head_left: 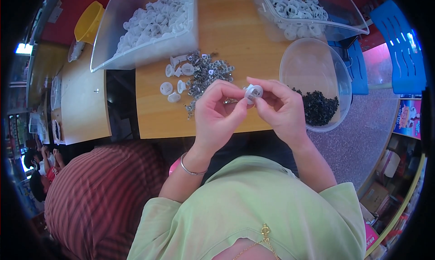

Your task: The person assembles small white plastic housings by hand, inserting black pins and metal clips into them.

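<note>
Both hands meet over the near part of the table around a small round white plastic part (253, 92). My left hand (216, 115) pinches it from the left with thumb and forefinger. From the right, my right hand (284, 106) grips it between thumb and fingers. A heap of small silvery metal pieces (210, 72) lies just beyond my left hand, partly hidden by it. Several loose white round parts (166, 87) sit left of that heap. Beside my right hand stands a clear oval tub (312, 56) holding a mound of small black pieces (321, 109).
A large translucent bin (149, 53) of white parts stands at the far left of the wooden table (158, 121). Another clear bin (335, 26) of white parts is at the far right. A yellow container (89, 22) and blue chairs (401, 47) are farther out. Striped cloth (106, 196) bulges close on my left.
</note>
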`<state>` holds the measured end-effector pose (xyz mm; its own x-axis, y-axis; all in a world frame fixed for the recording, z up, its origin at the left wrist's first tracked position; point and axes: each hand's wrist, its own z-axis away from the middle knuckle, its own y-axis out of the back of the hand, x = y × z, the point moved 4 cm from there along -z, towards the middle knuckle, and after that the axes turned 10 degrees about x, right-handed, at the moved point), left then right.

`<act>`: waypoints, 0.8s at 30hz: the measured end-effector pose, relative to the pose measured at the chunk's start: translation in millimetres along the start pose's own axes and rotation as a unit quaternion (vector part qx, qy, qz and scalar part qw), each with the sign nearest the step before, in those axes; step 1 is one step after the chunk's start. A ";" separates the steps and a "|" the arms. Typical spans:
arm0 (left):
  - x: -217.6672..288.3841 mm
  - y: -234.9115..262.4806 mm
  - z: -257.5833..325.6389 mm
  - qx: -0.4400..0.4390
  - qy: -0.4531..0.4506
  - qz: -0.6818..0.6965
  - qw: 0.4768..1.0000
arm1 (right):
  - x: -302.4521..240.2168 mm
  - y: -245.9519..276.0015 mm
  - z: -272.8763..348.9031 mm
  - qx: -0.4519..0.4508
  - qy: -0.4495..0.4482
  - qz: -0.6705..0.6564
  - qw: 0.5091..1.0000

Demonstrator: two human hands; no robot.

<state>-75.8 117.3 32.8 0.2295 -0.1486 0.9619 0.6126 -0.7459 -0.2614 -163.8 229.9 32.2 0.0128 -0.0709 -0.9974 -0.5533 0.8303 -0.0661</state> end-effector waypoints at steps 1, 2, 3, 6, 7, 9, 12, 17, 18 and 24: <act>2.1 -0.3 0.2 0.000 -0.020 -0.021 1.000 | -1.2 0.3 -0.1 0.003 0.011 0.010 1.000; 2.7 -0.4 0.4 0.000 -0.020 -0.021 1.000 | -1.9 0.3 -0.2 0.003 0.011 0.010 1.000; 3.7 -0.7 0.6 -0.001 -0.027 -0.031 0.999 | -3.1 0.5 -0.3 0.006 0.015 0.014 1.000; 5.5 -1.9 1.0 -0.004 -0.040 -0.048 0.998 | -3.1 1.2 -0.6 0.007 0.021 0.019 1.000; 6.6 -2.4 1.1 -0.004 -0.046 -0.054 0.997 | -3.5 1.3 -0.5 0.005 0.024 0.019 1.000; 5.8 -2.4 1.6 -0.002 -0.042 -0.053 0.998 | -2.7 1.3 -0.4 0.007 0.028 0.017 0.999; 1.0 0.7 1.0 -0.011 -0.036 -0.053 0.998 | -2.2 2.1 0.0 0.003 0.014 0.013 1.000; 1.9 -8.4 -0.9 -0.039 -0.037 -0.043 0.998 | 7.3 7.2 2.2 -0.009 -0.076 -0.081 0.994; -0.2 -6.7 -0.8 -0.045 -0.072 -0.087 0.993 | 9.3 7.7 2.9 -0.022 -0.085 -0.103 0.991; -6.1 -4.2 0.2 -0.077 -0.147 -0.212 0.963 | 9.2 15.0 10.1 -0.044 -0.132 -0.105 0.985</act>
<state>-79.6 121.5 28.1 0.2013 0.3630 0.9098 0.5841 -0.7901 0.1860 -163.6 247.3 21.7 0.3435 -0.0805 -0.9357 -0.5849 0.7612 -0.2802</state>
